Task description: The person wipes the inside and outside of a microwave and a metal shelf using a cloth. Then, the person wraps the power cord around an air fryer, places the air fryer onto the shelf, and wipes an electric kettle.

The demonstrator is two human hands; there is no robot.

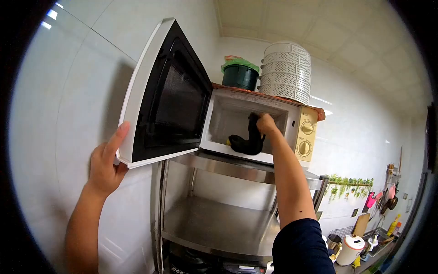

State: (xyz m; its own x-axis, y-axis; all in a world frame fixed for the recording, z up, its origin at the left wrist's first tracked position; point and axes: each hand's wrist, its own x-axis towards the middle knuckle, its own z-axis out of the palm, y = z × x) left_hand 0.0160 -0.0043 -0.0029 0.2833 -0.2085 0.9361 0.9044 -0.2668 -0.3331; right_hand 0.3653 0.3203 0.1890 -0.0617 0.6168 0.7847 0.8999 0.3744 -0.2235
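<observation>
My left hand grips the lower outer corner of the microwave door, which stands wide open to the left. My right hand reaches to the front of the microwave, its fingers closed on a limp black cloth. The cloth hangs from the fist and bends leftward across the lower front of the cavity. A small yellow bit shows at the cloth's left end; what it is I cannot make out. Two dials sit on the cream control panel to the right.
On top of the microwave stand a dark green pot with a green bag over it and stacked white perforated baskets. A steel shelf rack carries the microwave. At lower right are a white rice cooker and a sink.
</observation>
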